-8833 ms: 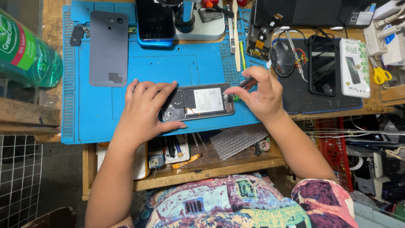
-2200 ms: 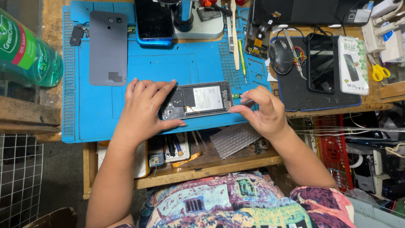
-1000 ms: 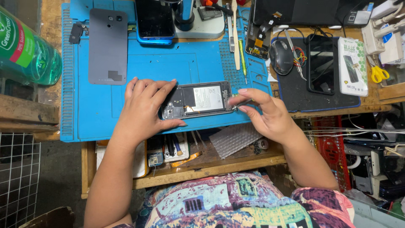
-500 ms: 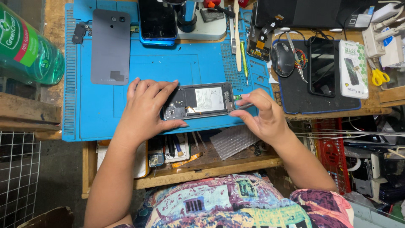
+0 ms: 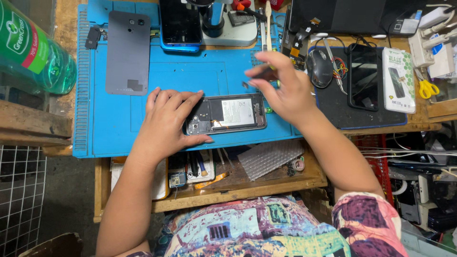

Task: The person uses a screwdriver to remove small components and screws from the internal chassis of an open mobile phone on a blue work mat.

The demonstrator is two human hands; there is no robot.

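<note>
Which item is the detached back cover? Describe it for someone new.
Find the blue work mat. Near its upper left corner lies the back cover, a flat grey slab. Unlike the opened phone under the left hand, it shows no internals.

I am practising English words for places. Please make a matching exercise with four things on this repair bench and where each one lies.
Things:
1. opened phone
2. grey back cover
3. green bottle
4. yellow scissors

Places:
A. far right edge of the bench
B. off the blue mat, at the far left
C. under the left hand, at the mat's near edge
D. upper left part of the mat

Pairs: 1-C, 2-D, 3-B, 4-A
</note>
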